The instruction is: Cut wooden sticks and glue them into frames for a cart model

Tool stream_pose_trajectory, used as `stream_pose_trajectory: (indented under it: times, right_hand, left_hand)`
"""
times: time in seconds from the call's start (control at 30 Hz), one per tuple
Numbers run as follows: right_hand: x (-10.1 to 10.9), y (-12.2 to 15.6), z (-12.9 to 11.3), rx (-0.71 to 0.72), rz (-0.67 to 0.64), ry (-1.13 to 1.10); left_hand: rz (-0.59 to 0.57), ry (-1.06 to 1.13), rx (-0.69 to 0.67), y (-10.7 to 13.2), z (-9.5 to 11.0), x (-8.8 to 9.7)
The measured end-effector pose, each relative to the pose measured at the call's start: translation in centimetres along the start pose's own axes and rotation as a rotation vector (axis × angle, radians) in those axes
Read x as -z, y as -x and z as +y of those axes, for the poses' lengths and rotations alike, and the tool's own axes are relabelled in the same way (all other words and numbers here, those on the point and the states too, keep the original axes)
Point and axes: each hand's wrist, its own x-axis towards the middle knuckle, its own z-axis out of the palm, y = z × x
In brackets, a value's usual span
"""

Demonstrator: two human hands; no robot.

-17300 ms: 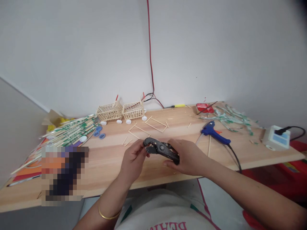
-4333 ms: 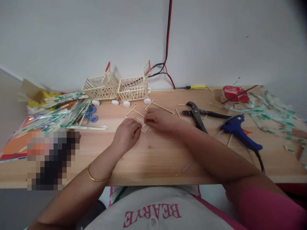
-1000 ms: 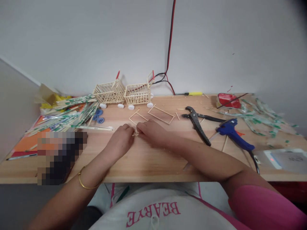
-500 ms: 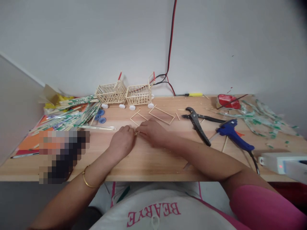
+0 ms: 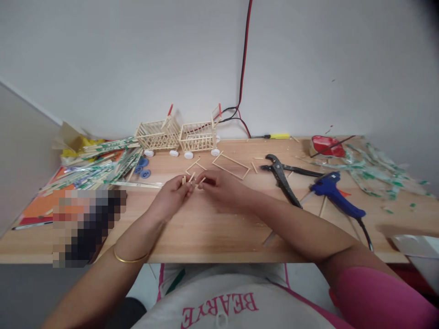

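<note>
My left hand (image 5: 169,195) is closed on several short wooden sticks (image 5: 192,176), whose cut ends poke up past the fingertips. Close beside it, my right hand (image 5: 222,188) pinches a short wooden stick (image 5: 203,180) between thumb and fingers. The fingertips of both hands almost meet above the table. Just behind them lie a rectangular stick frame (image 5: 232,165) and a smaller stick frame (image 5: 192,167), which my hands partly cover.
Two wheeled carts made of sticks, one left (image 5: 157,135) and one right (image 5: 199,137), stand by the wall. Wrapped chopsticks (image 5: 113,167) and blue wheels (image 5: 144,173) lie left. Right are cutting pliers (image 5: 280,176), a blue glue gun (image 5: 338,194) and torn wrappers (image 5: 373,173).
My hands have turned upward from the tabletop, and short sticks now show between the fingers. The white box at the right edge has shifted down and rightward in view.
</note>
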Motion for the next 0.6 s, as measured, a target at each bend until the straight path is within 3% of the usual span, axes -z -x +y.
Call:
stream_pose_trajectory:
  times: [0.1, 0.2, 0.33, 0.47, 0.6]
  right_hand:
    - [0.0, -0.2, 0.2, -0.036, -0.003, -0.169]
    - [0.2, -0.3, 0.2, -0.021, -0.04, -0.241]
    - [0.5, -0.2, -0.1, 0.023, 0.017, -0.066]
    - [0.6, 0.0, 0.0, 0.024, 0.086, 0.082]
    - [0.7, -0.1, 0.2, -0.001, 0.157, 0.071]
  left_hand:
    - [-0.061, 0.439, 0.116, -0.1, 0.6, -0.7]
    - [-0.064, 0.67, 0.255, 0.0, 1.3, -1.1]
    - [-0.085, 0.744, 0.373, 0.1, 1.9, -1.5]
    - [-0.149, 0.812, 0.341, 0.0, 1.9, -1.8]
    - [-0.206, 0.819, 0.332, 0.1, 1.7, -1.8]
